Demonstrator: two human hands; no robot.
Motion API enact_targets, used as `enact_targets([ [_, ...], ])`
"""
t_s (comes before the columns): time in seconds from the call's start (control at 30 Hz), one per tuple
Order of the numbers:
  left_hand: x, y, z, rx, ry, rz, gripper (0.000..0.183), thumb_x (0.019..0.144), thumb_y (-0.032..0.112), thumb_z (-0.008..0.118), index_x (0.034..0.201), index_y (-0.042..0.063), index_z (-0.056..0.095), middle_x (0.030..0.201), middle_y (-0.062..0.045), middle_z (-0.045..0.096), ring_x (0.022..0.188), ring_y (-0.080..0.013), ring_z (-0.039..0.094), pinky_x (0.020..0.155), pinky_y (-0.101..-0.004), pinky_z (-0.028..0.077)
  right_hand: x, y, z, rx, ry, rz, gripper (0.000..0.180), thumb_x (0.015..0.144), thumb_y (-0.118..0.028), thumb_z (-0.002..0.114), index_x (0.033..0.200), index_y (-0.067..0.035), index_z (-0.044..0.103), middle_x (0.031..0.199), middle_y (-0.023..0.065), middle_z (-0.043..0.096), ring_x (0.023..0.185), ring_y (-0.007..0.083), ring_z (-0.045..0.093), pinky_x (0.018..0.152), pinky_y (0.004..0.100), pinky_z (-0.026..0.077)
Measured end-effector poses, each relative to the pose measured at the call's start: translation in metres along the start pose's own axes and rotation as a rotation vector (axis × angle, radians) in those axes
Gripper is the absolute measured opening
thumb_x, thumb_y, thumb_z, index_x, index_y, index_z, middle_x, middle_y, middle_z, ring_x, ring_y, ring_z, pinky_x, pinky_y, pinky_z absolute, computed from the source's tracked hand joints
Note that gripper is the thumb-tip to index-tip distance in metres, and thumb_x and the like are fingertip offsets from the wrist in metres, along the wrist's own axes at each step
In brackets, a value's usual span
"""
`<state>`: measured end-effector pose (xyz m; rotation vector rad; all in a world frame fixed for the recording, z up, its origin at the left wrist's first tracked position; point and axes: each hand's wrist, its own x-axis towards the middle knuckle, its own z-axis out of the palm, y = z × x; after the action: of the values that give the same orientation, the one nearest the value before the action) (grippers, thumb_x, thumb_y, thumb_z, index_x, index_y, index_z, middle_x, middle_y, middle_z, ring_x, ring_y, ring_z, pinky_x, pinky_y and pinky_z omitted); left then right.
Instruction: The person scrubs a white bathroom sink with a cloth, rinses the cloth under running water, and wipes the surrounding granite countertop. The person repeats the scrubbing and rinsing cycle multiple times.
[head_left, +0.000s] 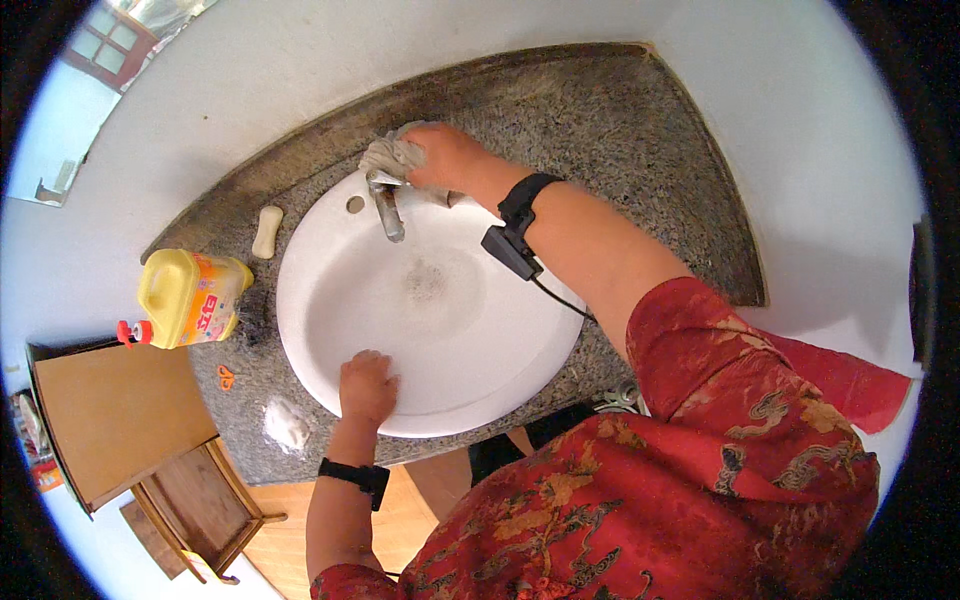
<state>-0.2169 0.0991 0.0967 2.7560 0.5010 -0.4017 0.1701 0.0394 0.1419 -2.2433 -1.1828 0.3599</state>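
Observation:
My right hand (442, 156) grips a bunched grey cloth (394, 154) on the sink's back rim, right behind a metal faucet (386, 210). Part of the cloth hangs beside the faucet's base; the palm side of the hand is hidden. My left hand (367, 386) is over the near left edge of the white oval basin (450, 360), fingers bent over its inner side; nothing shows in it, and its fingertips are blurred. Wet grey specks cover the basin's bottom around the drain area.
On the stone countertop (585, 120), left of the basin, are a bar of soap (267, 232), a yellow detergent jug (176, 296), a dark scouring pad (251, 319), orange-handled scissors (225, 377) and a heap of white powder (286, 425). A wooden chair (199, 502) stands beyond the counter's end.

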Motion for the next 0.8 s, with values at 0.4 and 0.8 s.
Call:
enact_targets([
  [0.4, -0.002, 0.011, -0.005, -0.003, 0.104, 0.08, 0.018, 0.082, 0.021, 0.061, 0.09, 0.008, 0.069, 0.093, -0.011, 0.069, 0.094, -0.032, 0.062, 0.086, -0.0471, 0.045, -0.004, -0.004, 0.002, 0.032, 0.034, -0.006, 0.063, 0.066, -0.028, 0.079, 0.123, -0.011, 0.06, 0.115, 0.022, 0.063, 0.105, 0.039, 0.061, 0.091, 0.0447, 0.051],
  [0.8, -0.006, 0.015, -0.008, -0.027, 0.216, 0.08, 0.014, 0.083, 0.019, 0.061, 0.076, 0.008, 0.064, 0.076, -0.011, 0.063, 0.077, -0.0311, 0.06, 0.072, -0.0441, 0.046, 0.018, -0.018, -0.015, -0.121, -0.183, 0.091, 0.077, 0.061, -0.033, 0.078, 0.132, -0.011, 0.055, 0.117, 0.0191, 0.064, 0.106, 0.0353, 0.062, 0.092, 0.0413, 0.051],
])
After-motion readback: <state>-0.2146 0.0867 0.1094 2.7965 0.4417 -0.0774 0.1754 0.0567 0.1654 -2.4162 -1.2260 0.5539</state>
